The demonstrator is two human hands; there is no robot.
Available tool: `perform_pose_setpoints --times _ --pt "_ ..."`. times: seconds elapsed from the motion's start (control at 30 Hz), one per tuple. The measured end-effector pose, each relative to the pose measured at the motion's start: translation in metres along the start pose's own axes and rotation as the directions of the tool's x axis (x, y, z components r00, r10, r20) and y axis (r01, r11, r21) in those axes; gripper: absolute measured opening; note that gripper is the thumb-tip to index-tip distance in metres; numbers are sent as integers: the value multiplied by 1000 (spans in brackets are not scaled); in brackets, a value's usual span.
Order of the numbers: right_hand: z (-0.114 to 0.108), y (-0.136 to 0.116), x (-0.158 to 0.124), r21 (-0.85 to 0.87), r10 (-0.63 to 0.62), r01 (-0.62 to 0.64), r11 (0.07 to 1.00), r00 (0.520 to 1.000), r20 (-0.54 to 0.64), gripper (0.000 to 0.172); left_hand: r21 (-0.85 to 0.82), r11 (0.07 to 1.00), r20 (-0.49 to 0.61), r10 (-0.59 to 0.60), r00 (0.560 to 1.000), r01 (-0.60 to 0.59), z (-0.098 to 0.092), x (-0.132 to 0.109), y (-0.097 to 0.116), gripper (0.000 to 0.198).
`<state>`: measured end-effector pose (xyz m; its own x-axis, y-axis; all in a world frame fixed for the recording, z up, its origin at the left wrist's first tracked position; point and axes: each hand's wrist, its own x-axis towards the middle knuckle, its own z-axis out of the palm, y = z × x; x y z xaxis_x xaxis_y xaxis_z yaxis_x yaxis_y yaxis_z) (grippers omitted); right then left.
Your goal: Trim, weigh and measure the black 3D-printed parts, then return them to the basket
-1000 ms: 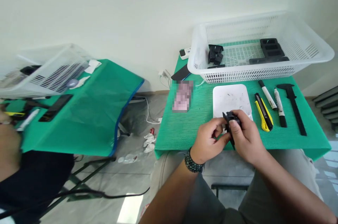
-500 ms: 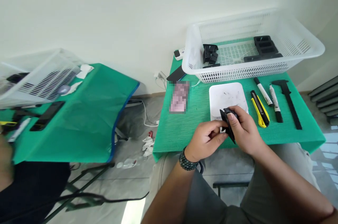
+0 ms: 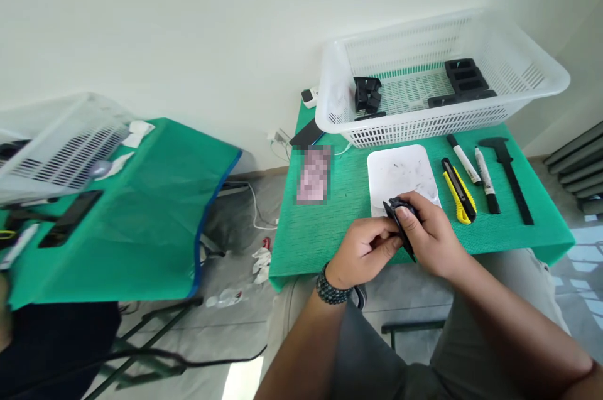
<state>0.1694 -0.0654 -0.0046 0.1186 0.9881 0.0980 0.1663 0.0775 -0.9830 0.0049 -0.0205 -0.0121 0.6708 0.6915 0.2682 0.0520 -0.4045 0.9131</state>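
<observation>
Between my two hands is a small black plastic part (image 3: 403,232) with a flat, thin face, held over the near edge of the table. My right hand (image 3: 431,230) grips it from the right, thumb pressed along its face. From the left, my left hand (image 3: 365,246) pinches its lower left side with thumb and forefinger; the fingertips are partly hidden behind it. Just beyond my hands lies a white square tray-like box (image 3: 400,167) with dark smudges on top. To its right are a yellow utility knife (image 3: 458,193), two markers (image 3: 464,160) and a black caliper (image 3: 513,180).
A white perforated basket (image 3: 424,127) with several black parts (image 3: 466,76) stands at the back of the green-covered table (image 3: 348,224). A dark phone (image 3: 307,134) and a blurred pink item (image 3: 314,175) lie left. Beyond a gap is another green table (image 3: 155,218), with a person beside it.
The view has shifted slightly, so the table and basket sit a little further left. Both hands keep hold of the black part, which is tilted slightly differently.
</observation>
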Motion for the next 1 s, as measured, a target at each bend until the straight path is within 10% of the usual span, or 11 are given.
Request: perform_pose_setpoints --times 0.13,0.23,0.3,0.43,1.0 --pt "2 -2 4 141 28 -25 990 999 -19 42 -46 998 -103 -42 994 38 -16 -5 -11 37" --pt "3 -3 6 220 55 -43 975 997 -50 52 139 981 -429 -63 901 135 -59 -1 -31 28" --pt "2 -2 4 216 54 -38 976 996 -69 52 321 881 -604 -92 791 348 -93 6 -48 24" --pt "-1 1 -1 155 26 -21 988 999 -31 45 529 585 -667 -160 728 614 -136 12 -75 41" --pt "-14 -4 -7 192 -19 21 981 1000 -14 47 597 352 -635 -343 693 721 -121 16 -78 42"
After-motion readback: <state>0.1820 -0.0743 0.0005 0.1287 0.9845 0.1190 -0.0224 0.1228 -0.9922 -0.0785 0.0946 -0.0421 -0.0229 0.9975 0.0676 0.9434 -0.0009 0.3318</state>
